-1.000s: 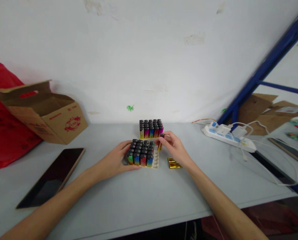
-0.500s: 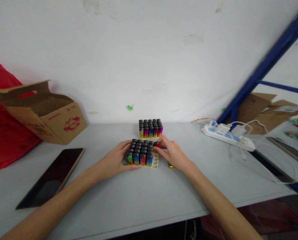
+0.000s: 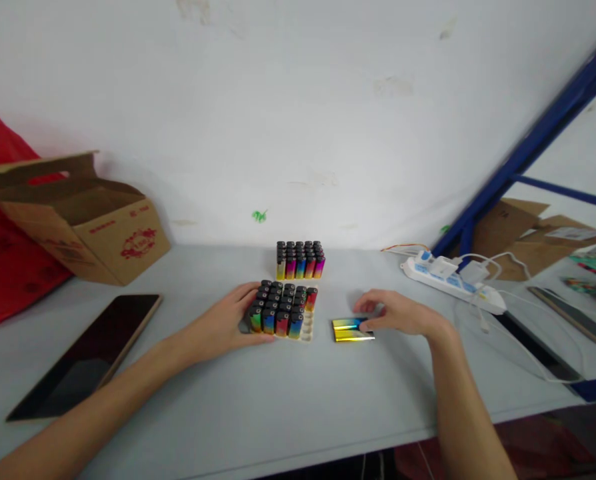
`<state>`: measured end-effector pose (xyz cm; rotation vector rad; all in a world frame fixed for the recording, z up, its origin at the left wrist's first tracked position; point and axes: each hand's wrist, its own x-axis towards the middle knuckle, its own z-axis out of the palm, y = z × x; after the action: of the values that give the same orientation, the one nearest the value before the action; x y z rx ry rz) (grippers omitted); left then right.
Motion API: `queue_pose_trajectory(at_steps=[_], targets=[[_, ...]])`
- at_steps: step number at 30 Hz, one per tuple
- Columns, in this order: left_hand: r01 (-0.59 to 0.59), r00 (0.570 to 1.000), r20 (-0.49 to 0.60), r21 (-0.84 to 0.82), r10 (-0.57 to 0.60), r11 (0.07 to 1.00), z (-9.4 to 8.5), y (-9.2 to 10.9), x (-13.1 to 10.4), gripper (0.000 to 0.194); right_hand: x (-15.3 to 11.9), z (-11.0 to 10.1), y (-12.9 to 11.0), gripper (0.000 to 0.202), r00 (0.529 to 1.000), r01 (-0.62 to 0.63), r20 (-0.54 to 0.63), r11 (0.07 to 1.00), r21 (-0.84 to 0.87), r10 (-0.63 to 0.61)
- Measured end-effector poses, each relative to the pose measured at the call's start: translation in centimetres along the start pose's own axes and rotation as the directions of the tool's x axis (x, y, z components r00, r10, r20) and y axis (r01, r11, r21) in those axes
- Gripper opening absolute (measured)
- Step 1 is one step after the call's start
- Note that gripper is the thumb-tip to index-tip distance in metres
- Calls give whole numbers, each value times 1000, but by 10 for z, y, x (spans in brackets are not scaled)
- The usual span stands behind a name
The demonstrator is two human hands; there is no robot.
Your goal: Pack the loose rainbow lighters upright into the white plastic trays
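Note:
Several colourful lighters with black tops (image 3: pixel 277 310) stand upright in a white tray (image 3: pixel 307 328), whose right column shows bare slots in front of one red lighter (image 3: pixel 311 300). My left hand (image 3: pixel 225 319) grips the left side of this tray, thumb along the front edge. My right hand (image 3: pixel 391 312) is at the lighters lying flat (image 3: pixel 353 335) on the table right of the tray; thumb and fingers are apart, with fingertips at their right end. Behind stands a second full block of lighters (image 3: pixel 301 260).
A dark tablet (image 3: pixel 85 353) lies at the left, before an open cardboard box (image 3: pixel 113 233) and a red bag (image 3: pixel 8 247). At the right are a power strip (image 3: pixel 453 283) with cables, a dark phone-like slab (image 3: pixel 538 343) and a blue frame (image 3: pixel 523 147).
My right hand has left the red lighter in the tray and moved right to the flat lighters, which now show more fully. My left hand still holds the tray.

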<state>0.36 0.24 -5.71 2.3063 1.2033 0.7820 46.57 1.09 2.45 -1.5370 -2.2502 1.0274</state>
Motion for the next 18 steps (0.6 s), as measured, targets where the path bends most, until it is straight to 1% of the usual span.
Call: queue_pose_trajectory(at_steps=[2, 4, 8, 10, 12, 14, 16, 18], targets=[[7, 1000, -4, -4, -7, 1000, -2, 3, 0, 93, 0, 1, -1, 21, 999, -29, 20, 998, -60, 30], [15, 1000, -3, 0, -15, 1000, -3, 5, 0, 96, 3, 4, -2, 15, 1000, -26, -7, 996, -84, 25], [-1, 1000, 11, 9, 1, 1000, -2, 2, -1, 98, 13, 10, 1, 14, 995, 11, -102, 999, -40, -15], [-13, 1000, 15, 11, 13, 1000, -1, -1, -1, 97, 21, 13, 6, 18, 983, 35, -181, 999, 19, -31], [-15, 1000, 18, 13, 15, 1000, 1, -5, -1, 98, 30, 17, 11, 28, 952, 99, -299, 988, 116, -60], [-16, 1000, 14, 16, 15, 1000, 3, -8, 0, 100, 39, 21, 13, 43, 901, 199, -426, 947, 252, -76], [-24, 1000, 10, 17, 24, 1000, 4, -11, 0, 100, 48, 25, 11, 56, 852, 290, -522, 872, 394, -48], [-38, 999, 8, 15, 38, 999, 5, -12, -1, 99, 54, 31, 3, 66, 815, 350, -579, 783, 514, 15]])
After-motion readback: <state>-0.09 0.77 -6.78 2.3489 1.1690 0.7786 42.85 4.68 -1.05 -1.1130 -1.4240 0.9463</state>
